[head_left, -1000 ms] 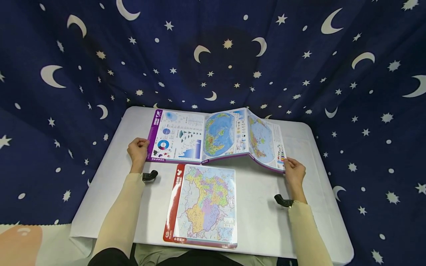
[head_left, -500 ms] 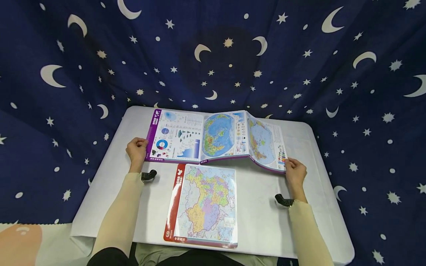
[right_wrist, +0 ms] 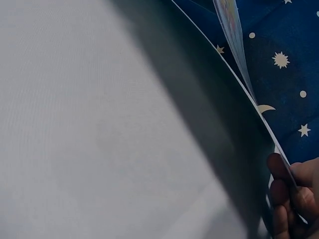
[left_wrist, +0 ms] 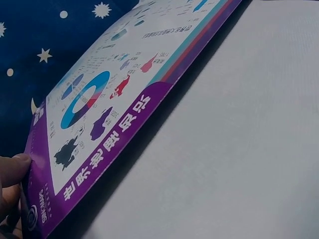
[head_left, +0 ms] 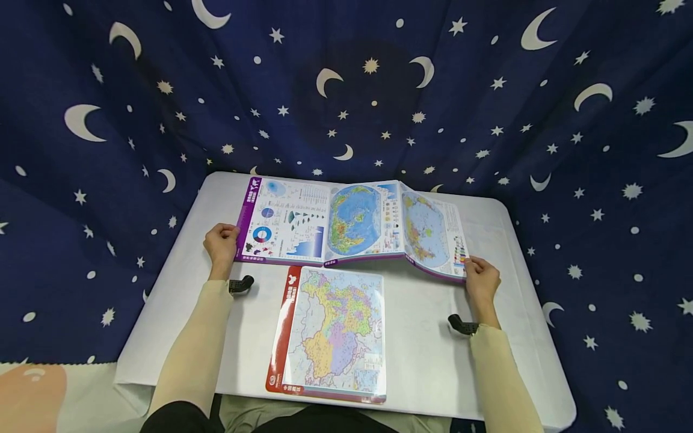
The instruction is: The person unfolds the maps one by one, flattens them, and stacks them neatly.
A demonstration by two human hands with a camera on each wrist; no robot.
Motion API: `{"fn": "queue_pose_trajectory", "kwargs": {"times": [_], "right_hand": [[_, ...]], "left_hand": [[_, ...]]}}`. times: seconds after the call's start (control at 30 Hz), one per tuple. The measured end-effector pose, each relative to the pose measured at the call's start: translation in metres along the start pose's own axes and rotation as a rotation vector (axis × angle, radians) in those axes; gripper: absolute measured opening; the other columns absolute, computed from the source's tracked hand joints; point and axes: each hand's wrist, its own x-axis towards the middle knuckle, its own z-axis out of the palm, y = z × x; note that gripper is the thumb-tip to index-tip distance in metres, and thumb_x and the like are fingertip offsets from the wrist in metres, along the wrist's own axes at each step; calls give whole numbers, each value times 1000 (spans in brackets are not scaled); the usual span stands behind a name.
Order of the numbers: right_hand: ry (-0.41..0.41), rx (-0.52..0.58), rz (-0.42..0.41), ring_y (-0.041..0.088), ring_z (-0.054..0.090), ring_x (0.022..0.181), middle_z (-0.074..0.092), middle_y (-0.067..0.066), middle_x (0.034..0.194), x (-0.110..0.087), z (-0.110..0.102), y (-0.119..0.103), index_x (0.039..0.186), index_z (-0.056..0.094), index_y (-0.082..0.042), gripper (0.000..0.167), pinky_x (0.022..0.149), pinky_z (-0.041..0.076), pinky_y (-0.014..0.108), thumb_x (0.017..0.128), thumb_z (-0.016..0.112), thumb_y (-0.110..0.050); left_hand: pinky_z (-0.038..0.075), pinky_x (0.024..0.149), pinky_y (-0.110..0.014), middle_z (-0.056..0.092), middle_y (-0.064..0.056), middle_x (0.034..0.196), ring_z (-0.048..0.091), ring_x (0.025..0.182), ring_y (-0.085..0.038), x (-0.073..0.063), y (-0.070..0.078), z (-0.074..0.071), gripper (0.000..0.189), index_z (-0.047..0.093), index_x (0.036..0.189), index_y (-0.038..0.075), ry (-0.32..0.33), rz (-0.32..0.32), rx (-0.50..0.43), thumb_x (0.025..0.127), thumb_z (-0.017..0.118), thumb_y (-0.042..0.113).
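Note:
A folded map sheet (head_left: 354, 222) with a purple border stretches across the back of the table, its panels bent in a zigzag. My left hand (head_left: 221, 245) pinches its left edge; in the left wrist view the thumb (left_wrist: 15, 168) lies over the purple corner. At the opposite end, my right hand (head_left: 482, 279) grips the right edge, with fingers (right_wrist: 280, 191) under the sheet in the right wrist view. The right-hand panels rise off the table along a raised crease. In front of it lies a flat red-bordered map (head_left: 335, 337), touched by neither hand.
A white cloth covers the table (head_left: 422, 361), which has rounded corners. Behind and beside it hangs a dark blue curtain (head_left: 368, 90) with moons and stars. Each wrist carries a black camera mount (head_left: 462, 325).
My left hand has shifted slightly left and my right hand slightly right, drawing the purple map a little wider and flatter. The red-bordered map stays put.

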Motion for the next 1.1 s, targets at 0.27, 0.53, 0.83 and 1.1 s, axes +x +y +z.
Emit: {"fn": "queue_pose_trajectory", "kwargs": {"times": [0.27,0.53,0.83,1.1], "right_hand": [[18,-22,38,-12,52,71,81,6,100,5,-1,5,123,78,-6,33,69,41,16,103,64,-27],[-5,-35,48,-14,51,70,79,15,112,10,-5,7,127,76,-5,36,70,42,15,105,62,-30],[7,-51,32,-7,54,79,77,20,117,11,-7,10,126,76,-4,35,76,41,17,104,62,-27],[36,-43,6,-5,52,77,77,22,112,17,-5,15,123,77,-2,32,73,40,18,104,63,-24]], "left_hand": [[43,64,-19,67,2,79,56,68,-6,2,-3,0,16,75,105,3,-20,-12,18,100,74,18],[43,63,-18,68,1,80,55,67,-6,3,-4,-1,19,75,106,1,-14,4,29,100,74,19],[43,59,-17,65,5,77,55,66,-5,3,-3,0,16,75,105,2,-7,-6,22,100,74,17],[42,62,-17,70,-3,83,54,67,-4,4,-5,0,20,76,109,0,1,4,44,101,73,18]]}}
